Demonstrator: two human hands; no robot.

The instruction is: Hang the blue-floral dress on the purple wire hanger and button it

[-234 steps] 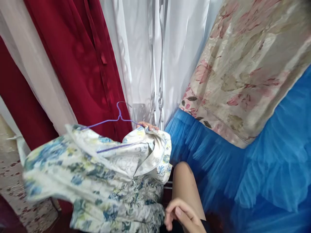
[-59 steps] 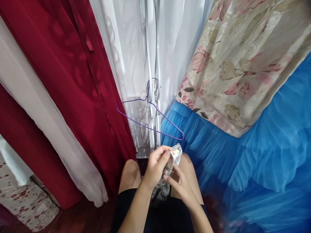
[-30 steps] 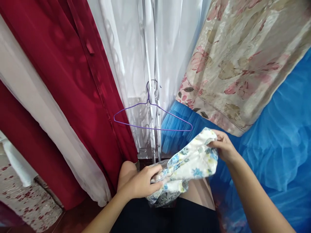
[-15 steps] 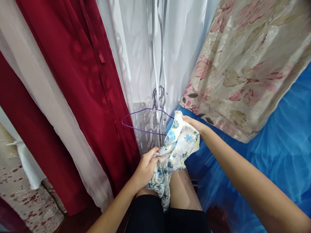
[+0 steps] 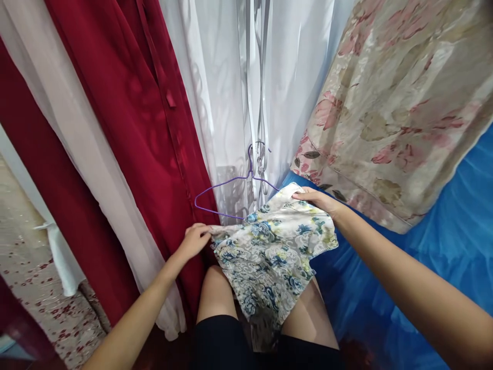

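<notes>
A small white garment with a blue flower print (image 5: 269, 252) is stretched out above my knees. My left hand (image 5: 195, 239) pinches its left edge, fingers closed on the cloth. My right hand (image 5: 316, 199) grips its upper right corner. Just behind the garment a purple wire hanger (image 5: 227, 190) hangs by its hook from silver ribbons (image 5: 262, 103) in front of a white sheer dress (image 5: 219, 87). The hanger's right arm is hidden by the garment.
Dark red dresses (image 5: 127, 113) and a pale sheer one (image 5: 73, 133) hang at the left. A beige dress with pink flowers (image 5: 396, 103) and a blue tulle skirt (image 5: 435, 226) fill the right. My bare knees (image 5: 215, 293) and dark shorts (image 5: 227, 344) show below.
The garment, bunched in both hands a moment ago, is now pulled flat and wide. My left hand moved left and up; my right hand stayed up by the hanger.
</notes>
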